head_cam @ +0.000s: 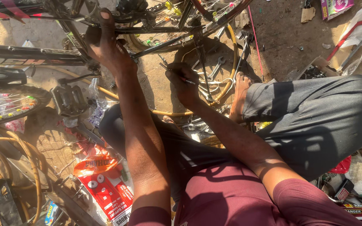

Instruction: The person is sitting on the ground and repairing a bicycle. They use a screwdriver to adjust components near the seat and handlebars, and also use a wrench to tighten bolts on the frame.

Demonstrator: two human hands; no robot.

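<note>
A dark bicycle frame (30,54) lies across the top of the head view, its chainstays (160,42) running to the right. My left hand (105,46) grips the frame where the tubes meet near the crank. My right hand (183,81) is lower and to the right, just under the chainstays. Its fingers are closed on a thin rod-like tool (189,81) that points up-left toward the frame. A black pedal (68,100) hangs left of my left forearm.
I sit on sandy ground in grey trousers (315,121), bare foot (241,92) beside a yellowish tyre (231,54). Spanners (215,67) lie past my right hand. A spoked wheel (5,104) with coloured beads is at left, and red packets (105,190) at lower left.
</note>
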